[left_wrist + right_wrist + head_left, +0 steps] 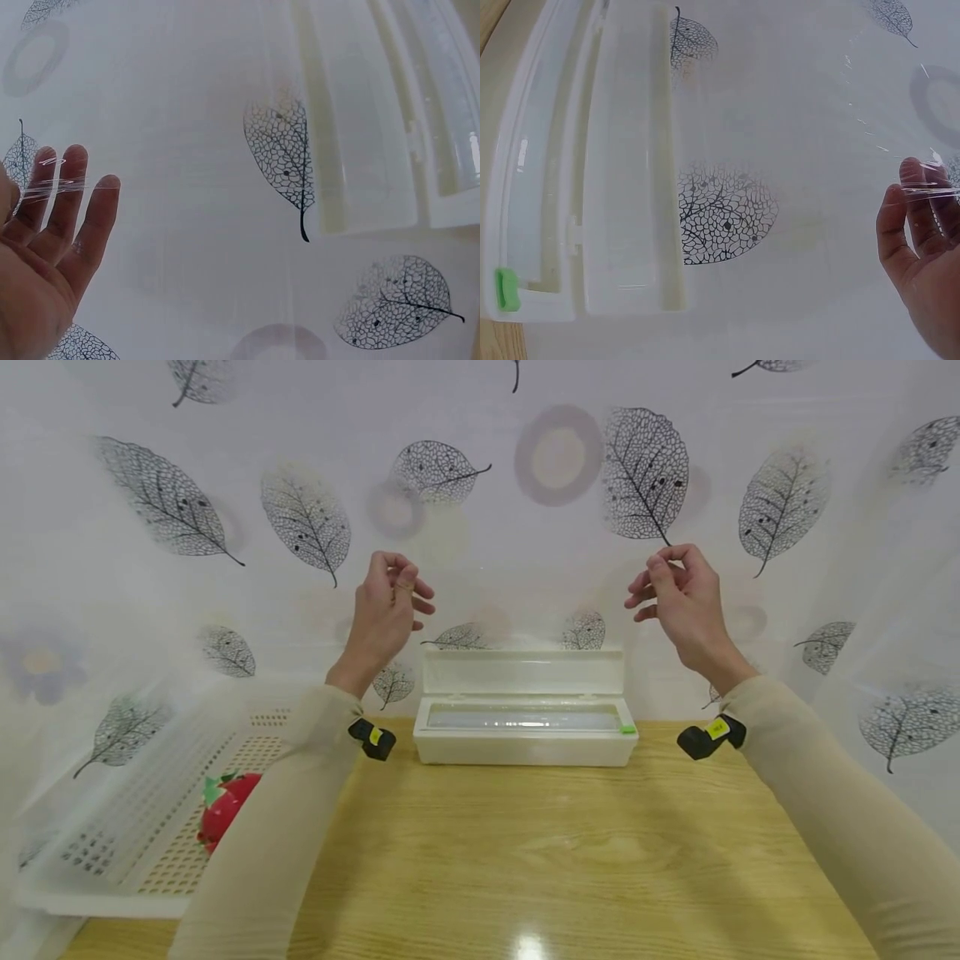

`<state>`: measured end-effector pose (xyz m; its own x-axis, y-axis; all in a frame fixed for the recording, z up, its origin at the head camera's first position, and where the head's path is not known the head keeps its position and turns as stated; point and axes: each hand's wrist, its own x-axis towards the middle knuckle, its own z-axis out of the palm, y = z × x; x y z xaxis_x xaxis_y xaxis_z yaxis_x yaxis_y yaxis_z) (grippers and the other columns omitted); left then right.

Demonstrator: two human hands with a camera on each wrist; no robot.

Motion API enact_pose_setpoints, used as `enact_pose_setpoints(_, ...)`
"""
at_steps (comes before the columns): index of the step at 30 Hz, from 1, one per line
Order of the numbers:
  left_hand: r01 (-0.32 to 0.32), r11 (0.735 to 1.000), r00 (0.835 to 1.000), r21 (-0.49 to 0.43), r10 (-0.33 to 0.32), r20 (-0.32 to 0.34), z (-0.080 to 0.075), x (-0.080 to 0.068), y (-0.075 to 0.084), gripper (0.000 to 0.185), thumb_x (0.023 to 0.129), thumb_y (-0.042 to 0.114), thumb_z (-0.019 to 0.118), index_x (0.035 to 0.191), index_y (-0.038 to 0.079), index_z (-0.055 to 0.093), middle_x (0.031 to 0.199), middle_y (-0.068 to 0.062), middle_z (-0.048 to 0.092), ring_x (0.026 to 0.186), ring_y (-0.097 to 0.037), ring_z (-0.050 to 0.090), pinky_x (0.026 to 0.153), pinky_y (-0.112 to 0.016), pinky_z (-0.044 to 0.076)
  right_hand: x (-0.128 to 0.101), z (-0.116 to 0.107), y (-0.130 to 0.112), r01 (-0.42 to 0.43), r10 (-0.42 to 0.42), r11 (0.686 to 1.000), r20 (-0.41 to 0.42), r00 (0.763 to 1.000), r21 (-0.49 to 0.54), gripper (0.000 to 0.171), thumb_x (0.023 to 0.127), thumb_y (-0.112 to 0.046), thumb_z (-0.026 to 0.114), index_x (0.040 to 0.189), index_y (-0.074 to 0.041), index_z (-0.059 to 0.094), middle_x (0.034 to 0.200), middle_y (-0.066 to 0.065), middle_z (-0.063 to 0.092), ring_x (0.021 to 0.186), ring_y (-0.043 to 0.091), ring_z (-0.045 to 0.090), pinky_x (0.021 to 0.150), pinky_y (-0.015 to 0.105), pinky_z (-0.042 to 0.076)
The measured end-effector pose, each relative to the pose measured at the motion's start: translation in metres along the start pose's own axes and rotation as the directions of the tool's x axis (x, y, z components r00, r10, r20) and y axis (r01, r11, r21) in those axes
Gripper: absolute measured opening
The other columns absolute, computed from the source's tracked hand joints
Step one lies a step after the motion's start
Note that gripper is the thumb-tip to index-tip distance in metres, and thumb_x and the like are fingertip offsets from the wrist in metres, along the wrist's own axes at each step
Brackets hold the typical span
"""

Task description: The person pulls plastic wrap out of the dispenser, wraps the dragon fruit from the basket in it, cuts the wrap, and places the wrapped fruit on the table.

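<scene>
Both hands are raised above the white cling film dispenser [525, 752], level with each other and well apart. My left hand [386, 610] pinches clear cling film [60, 185] between thumb and forefinger; gathered creases cross its other fingers in the left wrist view. On the other side my right hand [686, 606] pinches the film too, with shiny folds [930, 193] over its fingers in the right wrist view. The film between the hands is nearly invisible. The dispenser's lid [525, 672] stands up, a pale roll [517, 718] lies inside, and a green slider [627, 729] sits at its right end.
A white perforated basket [112, 903] stands at the left, holding a red fruit-like object [225, 810] with green leaf tips, partly hidden by the left sleeve. Wooden table [525, 852] lies in front of the dispenser. A leaf-patterned curtain [495, 543] hangs behind.
</scene>
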<state>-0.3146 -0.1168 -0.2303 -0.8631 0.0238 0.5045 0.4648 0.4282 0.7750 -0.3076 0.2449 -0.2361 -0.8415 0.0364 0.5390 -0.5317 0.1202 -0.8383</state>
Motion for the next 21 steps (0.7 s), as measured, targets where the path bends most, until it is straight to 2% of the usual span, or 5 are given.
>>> enact_pose_setpoints(9,-0.010,1.000,1.000,0.027,0.011,-0.010,-0.0014,0.0012,0.0016,0.033,0.110,0.037,0.033,0.126,0.010,0.044,0.106,-0.013,0.072,0.086,-0.022,0.074,0.065,-0.026,0.060,0.0038,0.0008,-0.0018,-0.006,0.006,0.999,0.003,1.000,0.032,0.013,0.106,-0.024,0.054,0.112,-0.015,0.051,0.085,-0.001,0.069,0.073,0.011,0.070,0.060,0.021,0.058)
enact_pose_setpoints(21,-0.008,1.000,1.000,-0.007,0.007,-0.007,-0.0023,0.0049,-0.0012,0.031,0.110,0.037,0.034,0.125,0.011,0.045,0.106,-0.015,0.072,0.086,-0.022,0.074,0.066,-0.028,0.061,0.0067,0.0024,-0.0023,-0.019,0.019,0.999,-0.010,1.000,0.046,0.017,0.106,-0.024,0.053,0.116,-0.011,0.050,0.087,-0.001,0.069,0.074,0.012,0.070,0.060,0.022,0.058)
